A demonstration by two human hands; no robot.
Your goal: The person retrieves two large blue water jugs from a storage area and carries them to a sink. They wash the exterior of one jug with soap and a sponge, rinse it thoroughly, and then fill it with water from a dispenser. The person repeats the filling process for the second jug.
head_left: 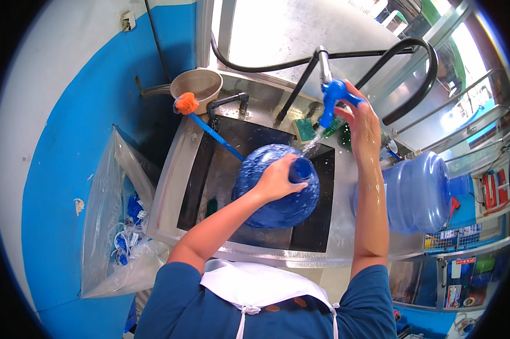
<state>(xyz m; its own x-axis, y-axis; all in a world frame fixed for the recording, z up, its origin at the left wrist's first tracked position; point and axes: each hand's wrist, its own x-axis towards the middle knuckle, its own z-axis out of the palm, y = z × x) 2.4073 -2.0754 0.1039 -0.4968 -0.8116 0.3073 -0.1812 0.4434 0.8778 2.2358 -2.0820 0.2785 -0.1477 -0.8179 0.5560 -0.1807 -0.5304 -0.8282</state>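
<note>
A round blue water jug point(266, 210) stands in the dark-bottomed sink point(210, 186), its neck facing up. Around that neck my left hand point(279, 178) is closed. My right hand point(361, 118) is raised at the blue tap point(335, 93), fingers bent round its handle. Out of the spout runs a stream of water point(313, 146) that splashes near the jug's top. Wetness shines on my right forearm. Between tap and jug, on the sink's back edge, sits a green and yellow sponge point(304, 130).
A blue-handled brush point(215, 134) with an orange head leans across the sink's left side. Behind it rests a beige dipper point(197, 85). Another clear blue jug point(419, 192) lies on its side at right. A black hose point(283, 68) loops overhead; a plastic bag point(116, 226) hangs at left.
</note>
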